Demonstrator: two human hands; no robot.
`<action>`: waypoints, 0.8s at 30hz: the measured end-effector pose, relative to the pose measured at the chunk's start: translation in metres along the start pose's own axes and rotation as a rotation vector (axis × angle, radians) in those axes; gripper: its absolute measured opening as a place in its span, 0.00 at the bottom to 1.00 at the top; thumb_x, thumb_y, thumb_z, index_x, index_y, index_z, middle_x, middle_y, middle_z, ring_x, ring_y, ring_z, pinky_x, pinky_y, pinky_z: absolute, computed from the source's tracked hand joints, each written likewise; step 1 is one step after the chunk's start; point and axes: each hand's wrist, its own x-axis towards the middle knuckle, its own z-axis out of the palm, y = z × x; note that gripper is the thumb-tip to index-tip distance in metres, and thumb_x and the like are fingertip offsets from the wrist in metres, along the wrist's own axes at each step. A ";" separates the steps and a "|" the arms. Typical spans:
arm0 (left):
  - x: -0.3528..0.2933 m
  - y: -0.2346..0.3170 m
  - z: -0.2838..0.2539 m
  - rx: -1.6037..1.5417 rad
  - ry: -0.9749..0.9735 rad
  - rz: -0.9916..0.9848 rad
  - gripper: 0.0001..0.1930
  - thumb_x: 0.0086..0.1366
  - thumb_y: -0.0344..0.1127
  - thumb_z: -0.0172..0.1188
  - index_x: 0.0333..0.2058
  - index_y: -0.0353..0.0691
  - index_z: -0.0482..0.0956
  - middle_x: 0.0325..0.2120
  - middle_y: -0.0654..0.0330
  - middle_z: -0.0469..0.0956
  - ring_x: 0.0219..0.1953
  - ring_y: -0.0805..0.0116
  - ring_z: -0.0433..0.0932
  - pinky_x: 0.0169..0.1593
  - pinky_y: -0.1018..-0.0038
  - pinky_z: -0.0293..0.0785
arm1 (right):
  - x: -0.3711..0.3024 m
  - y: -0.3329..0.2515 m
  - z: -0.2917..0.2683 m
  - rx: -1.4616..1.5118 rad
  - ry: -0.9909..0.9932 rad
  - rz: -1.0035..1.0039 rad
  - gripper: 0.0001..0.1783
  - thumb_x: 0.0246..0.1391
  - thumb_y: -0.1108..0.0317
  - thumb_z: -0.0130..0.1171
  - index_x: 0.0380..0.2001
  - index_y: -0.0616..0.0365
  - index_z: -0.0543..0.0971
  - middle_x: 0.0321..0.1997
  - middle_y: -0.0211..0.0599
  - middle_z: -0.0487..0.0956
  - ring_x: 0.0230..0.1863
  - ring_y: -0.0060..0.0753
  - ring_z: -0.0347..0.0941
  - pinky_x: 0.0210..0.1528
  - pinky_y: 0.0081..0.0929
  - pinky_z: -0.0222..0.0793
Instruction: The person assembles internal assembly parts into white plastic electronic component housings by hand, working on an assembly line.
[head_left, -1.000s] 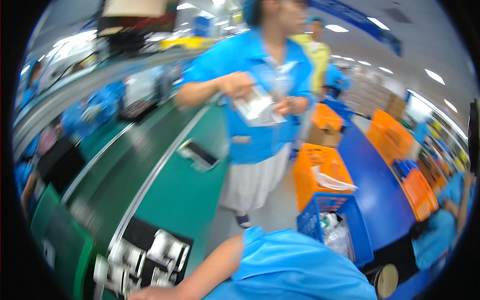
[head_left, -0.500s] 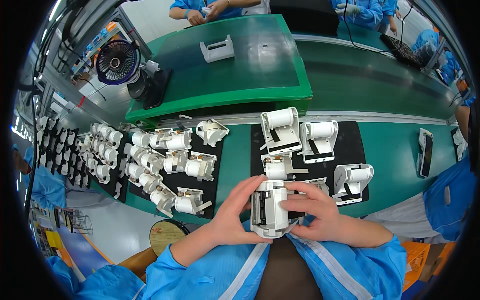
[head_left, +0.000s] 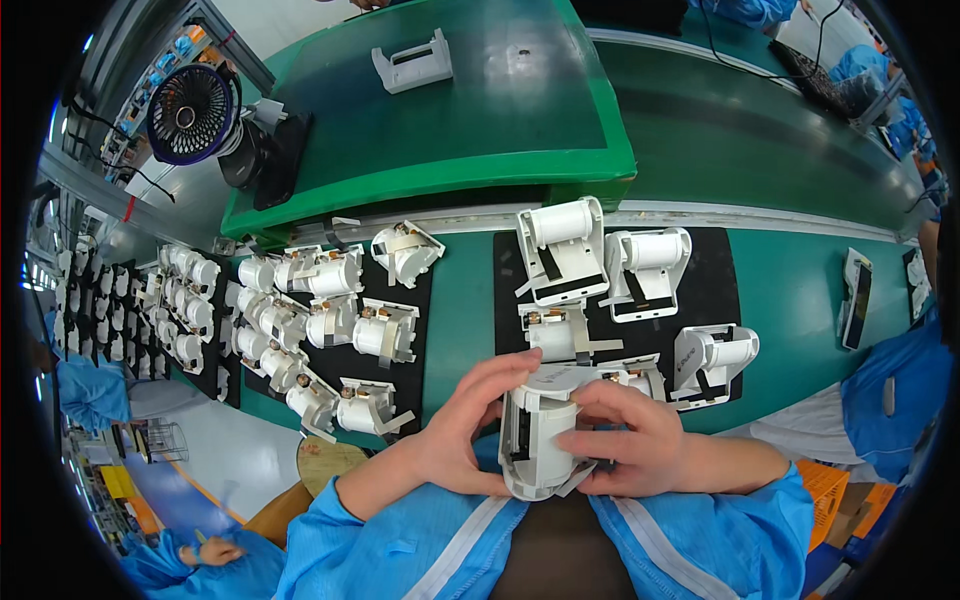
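Observation:
A white plastic housing with a rounded white cylinder [head_left: 548,440] and a dark slot along one side is held upright close to my body. My left hand [head_left: 462,432] grips its left side, thumb low and fingers along the upper edge. From the right, my right hand [head_left: 640,440] closes round it, fingertips on the cylinder. A thin pale strip sticks out at its lower right. Just beyond lie similar white housings [head_left: 648,250] and a white cylinder piece [head_left: 558,332] on a black mat [head_left: 705,285]; my hands partly hide the nearest ones.
Several rows of white cylinder assemblies [head_left: 332,272] fill black mats at the left. A raised green-edged table [head_left: 470,120] carries a white frame part [head_left: 413,62] and a small fan [head_left: 190,115]. At the right lies a white-and-black part [head_left: 855,300] beside a co-worker's blue sleeve [head_left: 893,385].
The housing has tilted and turned slightly between my hands, showing more of its top end. My view has shifted a little. The co-worker's hands at the far table have mostly left the picture.

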 end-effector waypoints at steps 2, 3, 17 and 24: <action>0.000 -0.001 0.000 -0.024 -0.008 0.031 0.56 0.42 0.29 0.78 0.67 0.44 0.50 0.66 0.49 0.45 0.71 0.50 0.46 0.66 0.57 0.61 | -0.001 -0.001 0.000 -0.003 -0.011 -0.009 0.31 0.27 0.73 0.72 0.44 0.50 0.81 0.53 0.46 0.71 0.40 0.39 0.79 0.39 0.28 0.80; 0.000 0.000 0.001 -0.029 -0.022 0.047 0.56 0.42 0.29 0.77 0.67 0.44 0.50 0.66 0.49 0.45 0.71 0.49 0.45 0.67 0.56 0.58 | -0.001 -0.001 -0.001 -0.017 -0.019 -0.031 0.32 0.27 0.73 0.73 0.45 0.49 0.81 0.53 0.45 0.72 0.39 0.39 0.79 0.37 0.28 0.79; -0.008 -0.006 0.008 -0.430 0.014 -0.141 0.61 0.42 0.31 0.77 0.69 0.46 0.42 0.66 0.47 0.48 0.67 0.52 0.56 0.67 0.58 0.57 | 0.019 -0.026 0.001 -0.212 0.042 0.034 0.32 0.27 0.67 0.74 0.45 0.48 0.81 0.50 0.44 0.74 0.33 0.32 0.79 0.32 0.25 0.77; -0.010 0.002 0.009 -0.458 0.043 -0.257 0.62 0.41 0.33 0.78 0.70 0.47 0.42 0.67 0.45 0.45 0.66 0.52 0.57 0.66 0.58 0.58 | 0.017 -0.029 0.011 -0.194 0.071 0.023 0.30 0.28 0.66 0.75 0.43 0.49 0.82 0.50 0.42 0.73 0.31 0.28 0.81 0.31 0.23 0.77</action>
